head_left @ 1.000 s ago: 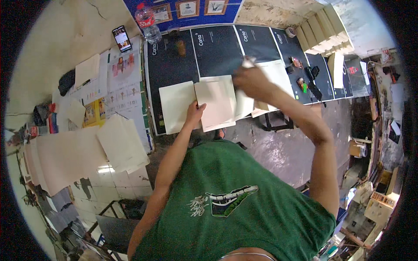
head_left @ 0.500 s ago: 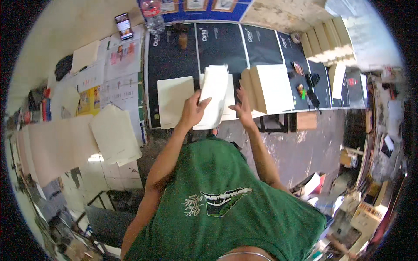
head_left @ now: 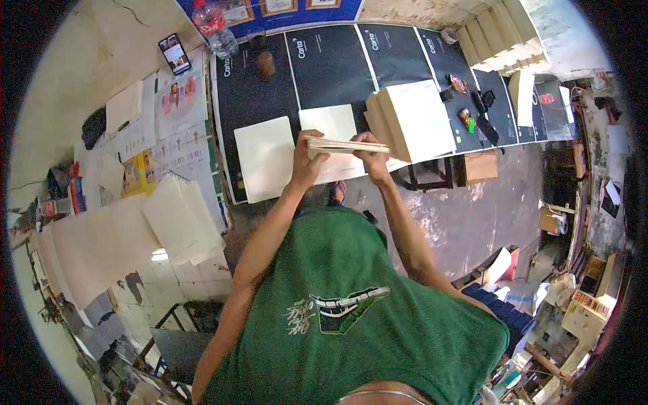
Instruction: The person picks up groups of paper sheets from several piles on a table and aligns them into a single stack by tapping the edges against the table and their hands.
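Between my two hands I hold a thin stack of cream paper sheets (head_left: 345,145), edge-on toward me above the front of the table. My left hand (head_left: 308,162) grips its left end, thumb in front. The right end is in my right hand (head_left: 373,156), fingers closed round it. Behind and below the stack, a cream sheet pile (head_left: 327,117) lies partly hidden on the black table. Another flat pile of cream sheets (head_left: 264,158) lies left of it. To the right of my right hand stands a tall, stepped pile of cream paper (head_left: 417,123).
The black-covered table (head_left: 331,64) carries a brown cup-like object (head_left: 266,64), a plastic bottle (head_left: 217,34) and small items at right. Stacked cream paper (head_left: 503,37) fills the far right corner. A side table at left holds a phone (head_left: 175,54) and more sheets (head_left: 183,219).
The stack has turned from upright to lying level, edge toward me. My right hand, which was apart from it, now grips its right end. The head view has shifted slightly.
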Demonstrator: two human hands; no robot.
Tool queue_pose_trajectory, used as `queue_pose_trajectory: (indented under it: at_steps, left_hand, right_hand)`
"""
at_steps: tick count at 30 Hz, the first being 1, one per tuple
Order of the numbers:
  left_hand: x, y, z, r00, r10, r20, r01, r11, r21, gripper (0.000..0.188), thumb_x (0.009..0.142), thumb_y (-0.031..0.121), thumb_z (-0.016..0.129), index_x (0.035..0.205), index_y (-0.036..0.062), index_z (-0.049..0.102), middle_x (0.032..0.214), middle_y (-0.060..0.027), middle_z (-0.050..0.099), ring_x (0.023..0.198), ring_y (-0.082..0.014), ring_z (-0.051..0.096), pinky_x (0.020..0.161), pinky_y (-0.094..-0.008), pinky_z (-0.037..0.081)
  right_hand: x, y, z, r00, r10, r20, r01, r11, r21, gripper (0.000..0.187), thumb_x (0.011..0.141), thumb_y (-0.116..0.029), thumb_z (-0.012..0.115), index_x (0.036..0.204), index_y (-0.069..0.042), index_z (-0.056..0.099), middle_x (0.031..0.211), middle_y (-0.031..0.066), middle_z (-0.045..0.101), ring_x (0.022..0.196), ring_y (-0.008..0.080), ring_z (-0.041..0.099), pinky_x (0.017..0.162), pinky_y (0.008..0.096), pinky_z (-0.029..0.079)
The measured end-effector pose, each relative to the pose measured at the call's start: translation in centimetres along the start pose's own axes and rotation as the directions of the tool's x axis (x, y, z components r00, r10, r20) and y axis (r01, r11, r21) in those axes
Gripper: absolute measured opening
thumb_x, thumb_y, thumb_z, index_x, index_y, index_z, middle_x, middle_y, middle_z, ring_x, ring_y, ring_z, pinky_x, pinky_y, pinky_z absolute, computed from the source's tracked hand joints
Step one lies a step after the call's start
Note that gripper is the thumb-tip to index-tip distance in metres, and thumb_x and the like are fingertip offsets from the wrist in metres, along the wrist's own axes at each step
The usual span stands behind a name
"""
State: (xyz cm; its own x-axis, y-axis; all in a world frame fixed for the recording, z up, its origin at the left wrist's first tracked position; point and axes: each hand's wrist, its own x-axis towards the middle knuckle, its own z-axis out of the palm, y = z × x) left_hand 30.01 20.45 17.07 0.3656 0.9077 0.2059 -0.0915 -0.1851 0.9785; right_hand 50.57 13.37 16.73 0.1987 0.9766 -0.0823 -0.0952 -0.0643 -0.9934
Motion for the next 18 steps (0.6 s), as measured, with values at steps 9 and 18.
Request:
queue_pose_trajectory:
  at_steps: [9,18]
  left_hand:
    - [-3.1,6.1,-2.0,0.932,0.308,-0.194,-0.177,0.85,0.496,0.053,0.08,0.009,0.072,0.126,0.0013,0.048,0.125,-0.0176,0.051,0.113,-0.0284,0.051,0.097,-0.0389,0.042]
    - [-4.0,8.4,-1.1,0.947,0.293,-0.132,-0.196,0.853,0.484,0.048,0.081,0.002,0.07,0.128,-0.002,0.058,0.122,-0.0198,0.061,0.112,-0.0322,0.06,0.096,-0.039,0.048]
  right_hand:
    - [-0.4,-0.8,0.9,0.999,-0.017,0.036,0.015,0.999,0.039,0.011,0.086,0.001,0.061,0.094,-0.006,0.055,0.093,0.0026,0.061,0.085,0.0093,0.055,0.075,0.0245,0.047]
    - [0.0,-0.4,1.1,1.0,-0.021,-0.019,0.021,1.0,0.008,0.01,0.083,0.003,0.06,0.091,-0.004,0.056,0.091,0.0027,0.061,0.085,0.0095,0.055,0.075,0.0252,0.047]
